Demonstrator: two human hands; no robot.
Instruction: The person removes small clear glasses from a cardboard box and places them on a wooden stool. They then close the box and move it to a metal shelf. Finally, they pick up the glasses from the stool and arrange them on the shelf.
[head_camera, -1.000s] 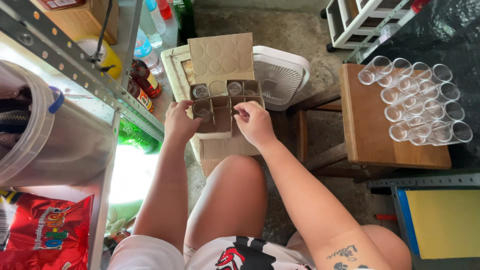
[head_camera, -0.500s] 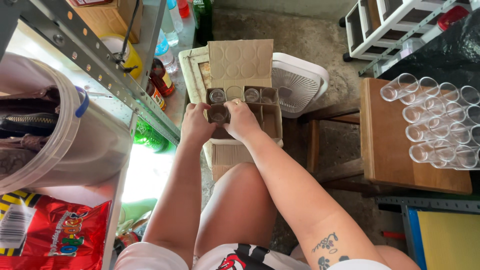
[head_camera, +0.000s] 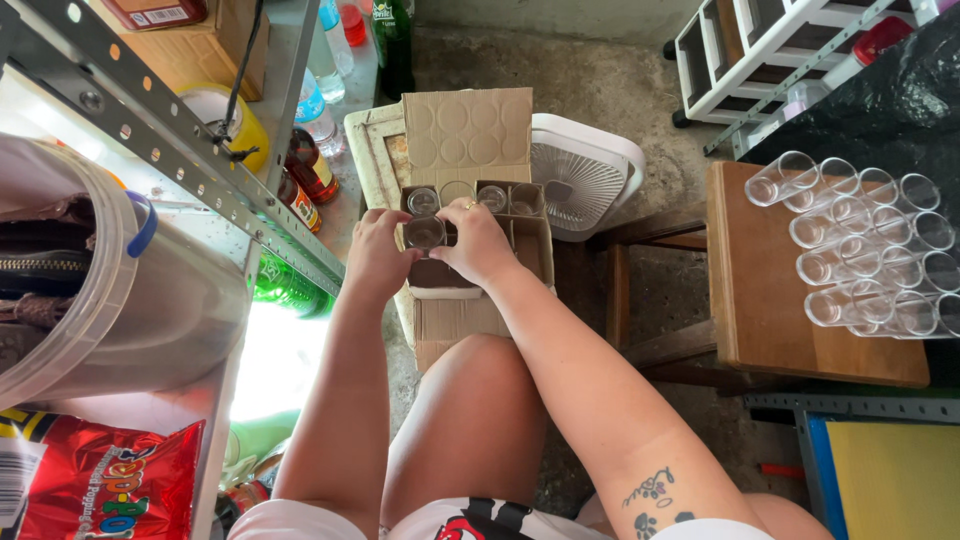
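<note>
An open cardboard box (head_camera: 530, 250) with inner dividers stands on the floor in front of my knees, its flap (head_camera: 467, 130) folded back. Clear glasses (head_camera: 492, 198) sit in its far compartments. My left hand (head_camera: 377, 252) and my right hand (head_camera: 479, 243) meet over the box's left side, and both grip one clear glass (head_camera: 425, 233) held upright above a compartment. My forearms reach down past my bare knee (head_camera: 470, 420).
A wooden stool (head_camera: 760, 300) at the right carries several clear glasses (head_camera: 865, 245) lying on their sides. A white fan (head_camera: 582, 172) lies behind the box. A metal shelf (head_camera: 190, 150) with bottles, a plastic bucket (head_camera: 150, 300) and a red snack bag (head_camera: 90, 480) stands at left.
My hands shifted slightly left within the box, and both now hold a glass at its left compartments. The view has moved a little closer.
</note>
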